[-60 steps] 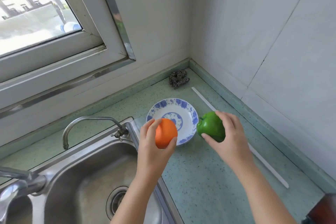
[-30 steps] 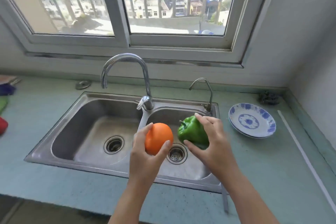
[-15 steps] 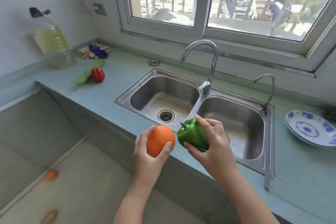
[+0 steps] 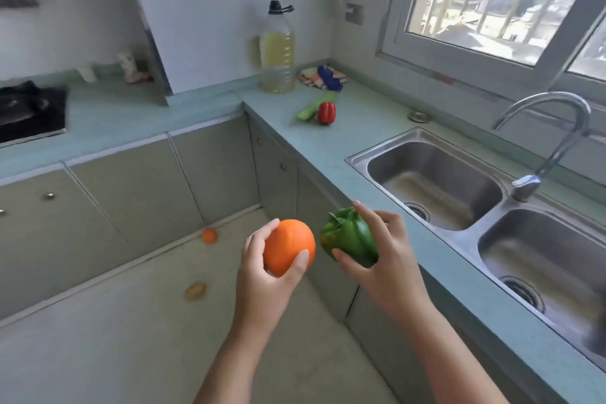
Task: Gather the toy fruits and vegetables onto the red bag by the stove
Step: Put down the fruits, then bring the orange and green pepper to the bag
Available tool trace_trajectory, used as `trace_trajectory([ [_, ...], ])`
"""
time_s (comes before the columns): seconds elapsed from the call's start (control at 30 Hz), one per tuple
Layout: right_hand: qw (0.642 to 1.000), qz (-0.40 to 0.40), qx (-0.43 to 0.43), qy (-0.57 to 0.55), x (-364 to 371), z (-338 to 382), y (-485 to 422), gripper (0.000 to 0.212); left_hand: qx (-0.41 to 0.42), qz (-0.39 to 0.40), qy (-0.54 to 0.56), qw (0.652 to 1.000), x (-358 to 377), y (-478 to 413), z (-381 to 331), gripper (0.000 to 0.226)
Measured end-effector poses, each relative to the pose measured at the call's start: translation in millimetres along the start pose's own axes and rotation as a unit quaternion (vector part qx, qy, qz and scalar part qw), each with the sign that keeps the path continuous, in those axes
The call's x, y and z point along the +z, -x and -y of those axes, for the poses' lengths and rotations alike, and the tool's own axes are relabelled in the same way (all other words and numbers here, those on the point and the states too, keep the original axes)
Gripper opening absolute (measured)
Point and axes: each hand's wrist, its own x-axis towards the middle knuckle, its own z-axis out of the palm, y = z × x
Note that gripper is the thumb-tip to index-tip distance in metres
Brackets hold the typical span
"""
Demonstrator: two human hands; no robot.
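Observation:
My left hand (image 4: 262, 275) grips an orange toy fruit (image 4: 288, 246) in front of my chest. Beside it my right hand (image 4: 387, 259) holds a green toy bell pepper (image 4: 349, 236). A red toy pepper (image 4: 326, 112) and a long green vegetable (image 4: 314, 105) lie together on the counter near the corner. On the floor by the cabinets sit a small orange fruit (image 4: 209, 235) and a brownish potato-like toy (image 4: 195, 290). The black stove (image 4: 31, 111) is at the far left. No red bag shows in this view.
A double steel sink (image 4: 485, 207) with a tall faucet (image 4: 551, 141) fills the counter on my right. A large bottle of yellow oil (image 4: 277, 52) and a folded cloth (image 4: 323, 77) stand in the corner. Cabinet fronts (image 4: 131, 193) line the floor area.
My view has swung left, from the blue plate and sink toward the counter corner and the stove. Both hands still carry the orange and the green pepper in front of me.

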Motion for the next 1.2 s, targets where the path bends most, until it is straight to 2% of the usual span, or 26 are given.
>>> trace_trajectory([
  [0.27,0.991,0.097,-0.079,-0.043,82,55,-22,0.076,-0.027,-0.144,-0.019,0.989,-91,3,25,0.055],
  [0.57,0.962,0.207,-0.146,-0.101,198,117,-65,0.076,-0.061,-0.290,-0.036,0.954,-187,-17,59,0.055],
  [0.87,0.928,0.271,-0.194,-0.165,325,203,-138,0.071,-0.079,-0.367,-0.072,0.924,-300,-90,68,0.058],
  [1.2,0.870,0.368,-0.225,-0.238,432,285,-169,0.065,-0.106,-0.481,-0.099,0.864,-395,-118,82,0.051],
])
